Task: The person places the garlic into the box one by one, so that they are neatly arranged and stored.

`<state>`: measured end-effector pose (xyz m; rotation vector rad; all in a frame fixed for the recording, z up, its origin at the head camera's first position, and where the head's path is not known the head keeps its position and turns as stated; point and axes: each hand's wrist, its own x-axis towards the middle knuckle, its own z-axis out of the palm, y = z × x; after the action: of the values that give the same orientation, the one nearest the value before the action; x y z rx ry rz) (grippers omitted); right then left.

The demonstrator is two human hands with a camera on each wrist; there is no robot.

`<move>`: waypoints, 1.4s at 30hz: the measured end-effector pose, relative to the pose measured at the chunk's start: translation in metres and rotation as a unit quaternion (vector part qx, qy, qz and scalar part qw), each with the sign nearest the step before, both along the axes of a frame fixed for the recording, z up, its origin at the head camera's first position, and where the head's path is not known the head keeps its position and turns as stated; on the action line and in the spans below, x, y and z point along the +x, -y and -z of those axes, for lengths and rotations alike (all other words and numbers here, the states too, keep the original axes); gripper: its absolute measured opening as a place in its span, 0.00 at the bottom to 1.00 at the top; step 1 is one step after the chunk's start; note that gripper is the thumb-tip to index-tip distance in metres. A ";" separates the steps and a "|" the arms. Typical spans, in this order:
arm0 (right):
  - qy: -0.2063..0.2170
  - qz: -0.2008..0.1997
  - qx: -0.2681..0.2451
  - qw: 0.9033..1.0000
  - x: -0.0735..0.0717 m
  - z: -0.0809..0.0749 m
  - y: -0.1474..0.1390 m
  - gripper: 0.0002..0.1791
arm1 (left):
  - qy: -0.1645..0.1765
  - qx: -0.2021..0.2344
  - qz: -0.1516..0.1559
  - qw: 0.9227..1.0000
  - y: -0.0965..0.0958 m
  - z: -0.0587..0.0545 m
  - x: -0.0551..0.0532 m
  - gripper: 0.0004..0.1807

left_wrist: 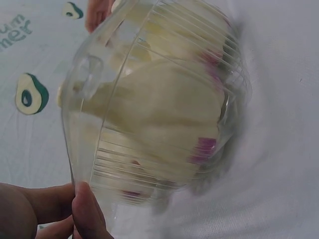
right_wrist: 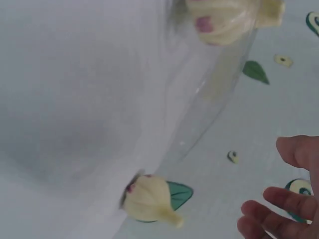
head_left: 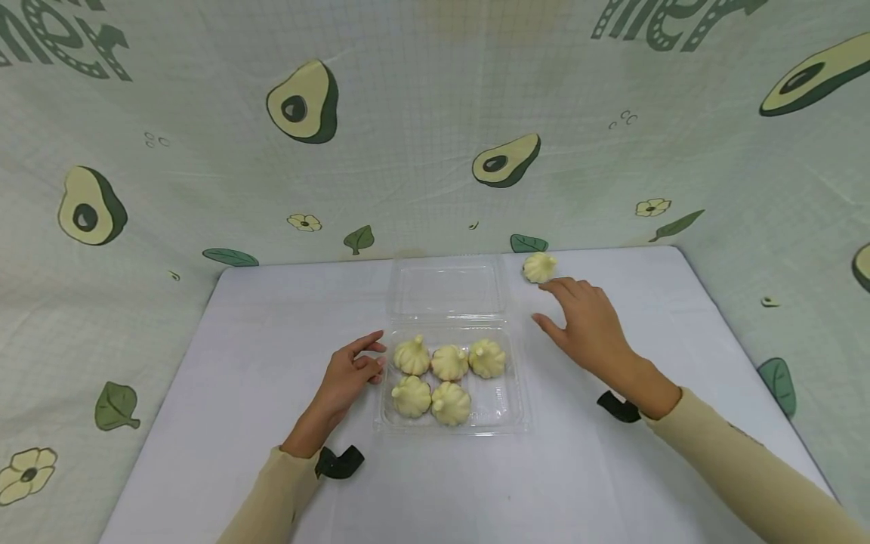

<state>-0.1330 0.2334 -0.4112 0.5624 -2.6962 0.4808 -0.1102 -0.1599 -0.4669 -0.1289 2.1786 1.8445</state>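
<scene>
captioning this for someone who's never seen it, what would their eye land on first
Probably the five pale garlic bulbs grouped in the open clear plastic box, whose left rim the left hand pinches. Next, the lone bulb near the far edge of the white table, just beyond the right hand. Behind everything, the avocado-print cloth stands out.

Green lettering on the b/g cloth, & high: up & L of the clear box stood the L print, approx. "mer", 1st letter clipped, bits of a cut-off line above. Up & R of the box, the R print, another "mer", tops cut! And the L wrist cam delivered: beyond the box, a 2-line print read "um" w/ "mer" under.
</scene>
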 end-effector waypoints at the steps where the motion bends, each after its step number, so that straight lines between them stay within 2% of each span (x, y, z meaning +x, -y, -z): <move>1: 0.010 0.019 0.002 1.000 -0.004 0.003 -0.004 0.28 | 0.000 0.000 -0.001 1.000 0.000 0.000 0.000 0.30; 6: 0.060 0.083 0.013 0.995 -0.023 0.017 -0.021 0.34 | 0.000 0.004 -0.004 1.000 -0.001 -0.001 0.000 0.31; 12: 0.094 0.111 0.015 0.989 -0.042 0.032 -0.035 0.41 | 0.000 0.008 -0.005 1.000 -0.002 0.000 -0.002 0.31; 21: 0.157 0.118 -0.015 0.980 -0.069 0.044 -0.046 0.46 | 0.000 0.010 -0.007 1.000 -0.002 0.002 -0.004 0.31; 33: 0.224 0.123 -0.050 0.966 -0.094 0.053 -0.047 0.48 | 0.002 0.014 -0.007 1.000 -0.002 0.002 -0.004 0.31; 42: 0.244 0.099 -0.061 0.963 -0.108 0.058 -0.049 0.48 | -0.001 0.016 -0.003 1.000 -0.002 0.002 -0.003 0.30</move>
<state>-0.2406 0.2821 -0.4697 0.1439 -3.1092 0.8128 -0.1136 -0.1584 -0.4693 -0.1272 2.1514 1.8813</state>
